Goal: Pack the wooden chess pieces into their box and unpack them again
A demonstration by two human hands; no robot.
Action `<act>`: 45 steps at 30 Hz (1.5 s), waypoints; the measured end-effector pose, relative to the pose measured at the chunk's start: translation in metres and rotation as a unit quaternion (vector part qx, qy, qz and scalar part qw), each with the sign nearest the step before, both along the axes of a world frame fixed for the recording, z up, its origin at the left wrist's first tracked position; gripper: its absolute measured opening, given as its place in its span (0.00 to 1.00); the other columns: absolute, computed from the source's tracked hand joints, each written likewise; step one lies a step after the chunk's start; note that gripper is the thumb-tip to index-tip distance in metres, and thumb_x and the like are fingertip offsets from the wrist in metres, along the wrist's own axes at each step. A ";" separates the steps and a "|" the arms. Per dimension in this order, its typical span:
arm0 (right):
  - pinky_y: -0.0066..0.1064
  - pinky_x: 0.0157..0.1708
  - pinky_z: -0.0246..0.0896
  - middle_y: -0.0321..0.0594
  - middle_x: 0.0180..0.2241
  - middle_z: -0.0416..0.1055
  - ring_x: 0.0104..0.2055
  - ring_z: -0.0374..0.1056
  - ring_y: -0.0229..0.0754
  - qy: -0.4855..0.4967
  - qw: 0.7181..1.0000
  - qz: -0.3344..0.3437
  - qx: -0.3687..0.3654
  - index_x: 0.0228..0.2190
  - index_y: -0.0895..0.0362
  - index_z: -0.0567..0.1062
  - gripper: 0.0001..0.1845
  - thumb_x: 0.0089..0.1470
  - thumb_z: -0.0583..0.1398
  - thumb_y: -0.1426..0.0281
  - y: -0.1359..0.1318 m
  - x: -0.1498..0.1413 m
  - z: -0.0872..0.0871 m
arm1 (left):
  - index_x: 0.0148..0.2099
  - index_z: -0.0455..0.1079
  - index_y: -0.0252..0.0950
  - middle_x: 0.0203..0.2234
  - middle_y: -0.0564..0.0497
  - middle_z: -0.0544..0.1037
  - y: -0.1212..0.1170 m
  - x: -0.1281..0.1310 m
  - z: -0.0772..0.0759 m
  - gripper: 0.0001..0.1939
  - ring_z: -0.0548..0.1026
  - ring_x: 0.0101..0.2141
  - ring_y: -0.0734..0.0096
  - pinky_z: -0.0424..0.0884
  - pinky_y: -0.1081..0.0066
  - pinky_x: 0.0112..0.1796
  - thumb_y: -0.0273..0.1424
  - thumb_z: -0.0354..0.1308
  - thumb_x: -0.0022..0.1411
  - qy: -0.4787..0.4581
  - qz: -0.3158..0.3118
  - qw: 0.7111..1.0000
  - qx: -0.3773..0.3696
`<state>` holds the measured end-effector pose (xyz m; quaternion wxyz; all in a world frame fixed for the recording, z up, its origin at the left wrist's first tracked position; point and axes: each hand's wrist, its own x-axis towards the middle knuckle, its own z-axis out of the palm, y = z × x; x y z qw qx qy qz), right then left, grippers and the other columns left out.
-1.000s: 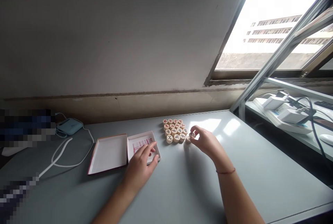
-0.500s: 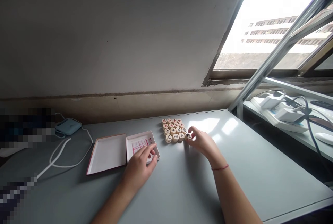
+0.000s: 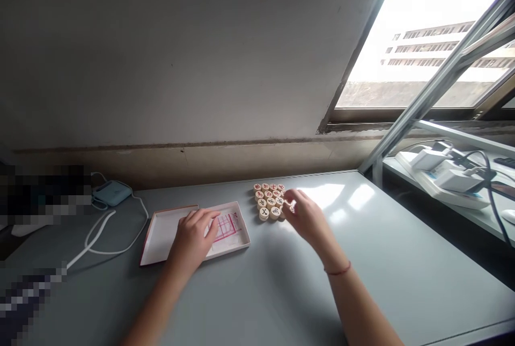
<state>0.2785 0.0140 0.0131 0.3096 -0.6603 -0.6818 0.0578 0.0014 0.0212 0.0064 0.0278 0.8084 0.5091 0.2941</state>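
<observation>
Round wooden Chinese chess pieces (image 3: 271, 202) stand in close rows on the grey desk, with red characters in the far rows and black in the near ones. My right hand (image 3: 308, 217) is at the right end of these rows, thumb and fingers pinched on a chess piece (image 3: 293, 208) that they mostly cover. Part of the near row is hidden behind it. Over the join of an opened shallow box, my left hand (image 3: 193, 233) is held with fingers loosely stretched and nothing in them. The box's right half (image 3: 243, 240) has a pink-lined grid inside; its left half (image 3: 159, 236) is plain white.
A light blue device (image 3: 112, 193) with a white cable (image 3: 100, 252) lies at the left of the desk (image 3: 257, 292). Metal frame posts (image 3: 402, 115) rise at the right, beside a shelf with white chargers (image 3: 454, 179). A wall and window stand behind.
My left hand has moved left, from the box's right half to its join, baring more of the grid. My right hand has shifted slightly up and left over the pieces. The view has turned slightly.
</observation>
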 end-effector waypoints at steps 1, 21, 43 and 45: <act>0.28 0.28 0.58 0.41 0.36 0.69 0.25 0.63 0.36 0.019 0.998 0.050 0.015 0.34 0.54 0.68 0.06 0.54 0.52 0.71 -0.001 -0.013 0.001 | 0.43 0.74 0.41 0.38 0.49 0.79 0.003 -0.004 -0.003 0.14 0.74 0.40 0.62 0.68 0.63 0.41 0.30 0.47 0.64 0.017 0.014 1.000 0.000; 0.37 0.44 0.64 0.49 0.49 0.67 0.48 0.65 0.46 0.069 0.976 0.205 0.035 0.52 0.55 0.63 0.20 0.57 0.55 0.70 -0.016 -0.083 -0.016 | 0.37 0.66 0.39 0.34 0.49 0.78 0.003 0.008 -0.007 0.08 0.74 0.39 0.62 0.66 0.60 0.44 0.29 0.45 0.67 0.019 0.000 0.998 -0.059; 0.33 0.31 0.65 0.44 0.34 0.69 0.33 0.68 0.43 -0.084 0.995 0.041 -0.025 0.40 0.54 0.74 0.16 0.62 0.47 0.67 -0.057 0.016 -0.047 | 0.54 0.70 0.43 0.47 0.40 0.72 -0.056 -0.033 -0.023 0.21 0.72 0.41 0.54 0.65 0.57 0.42 0.45 0.53 0.62 0.185 0.158 0.969 0.048; 0.34 0.32 0.65 0.46 0.36 0.68 0.35 0.67 0.44 -0.109 0.993 0.038 -0.012 0.41 0.54 0.74 0.16 0.63 0.47 0.67 -0.055 0.016 -0.049 | 0.52 0.71 0.45 0.39 0.45 0.74 -0.061 -0.036 -0.027 0.20 0.72 0.35 0.60 0.63 0.61 0.39 0.46 0.52 0.62 0.197 0.156 0.966 0.052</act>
